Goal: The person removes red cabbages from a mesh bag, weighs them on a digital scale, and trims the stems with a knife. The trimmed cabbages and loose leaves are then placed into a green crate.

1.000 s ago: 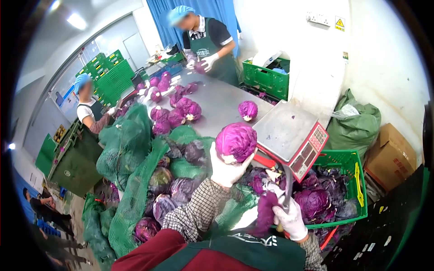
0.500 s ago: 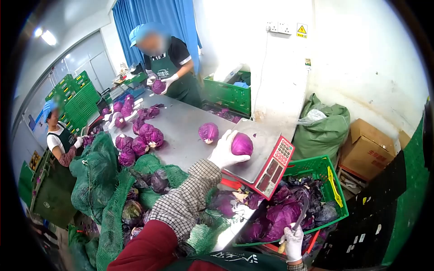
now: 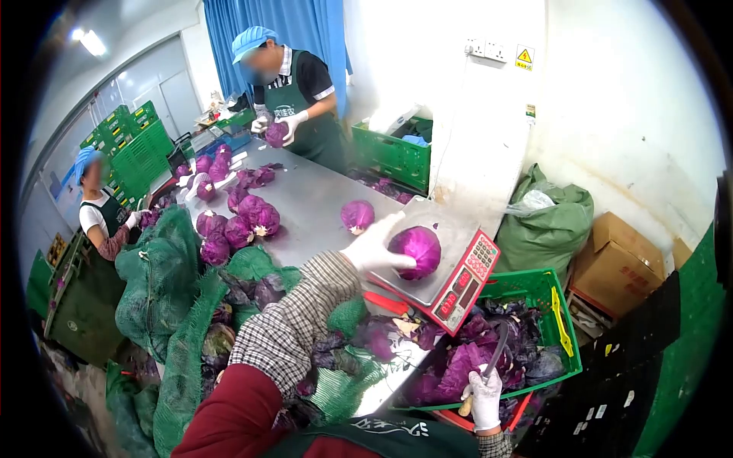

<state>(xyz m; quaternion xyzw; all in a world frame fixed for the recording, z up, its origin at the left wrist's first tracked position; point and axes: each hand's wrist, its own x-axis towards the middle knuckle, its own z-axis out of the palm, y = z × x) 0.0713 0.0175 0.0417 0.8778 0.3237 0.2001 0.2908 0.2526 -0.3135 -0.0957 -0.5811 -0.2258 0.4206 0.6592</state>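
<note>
A round red cabbage (image 3: 421, 253) rests on the metal plate of a red digital scale (image 3: 460, 288), whose display shows lit red digits. Beside it is my left hand (image 3: 372, 249) in a white glove, thumb and fingers spread apart at the cabbage's left side. My right hand (image 3: 485, 398), also gloved, is wrapped round a curved knife (image 3: 500, 349) with a light wooden handle end showing. The blade points up over a green crate (image 3: 569, 366) of loose purple leaves. Another red cabbage (image 3: 357, 216) sits on the table just beyond my left hand.
On the steel table (image 3: 309, 206) lie several more cabbages (image 3: 256, 216). Green mesh sacks (image 3: 156, 294) line its near left side. A co-worker (image 3: 294, 99) holds a cabbage across the table; another person (image 3: 99, 202) stands far left. A green sack (image 3: 550, 221) and cardboard box (image 3: 622, 252) stand right.
The cabbage has come down onto the scale plate, and my left hand has loosened and drawn back left from it. Red digits now show on the display. My right hand still holds the knife.
</note>
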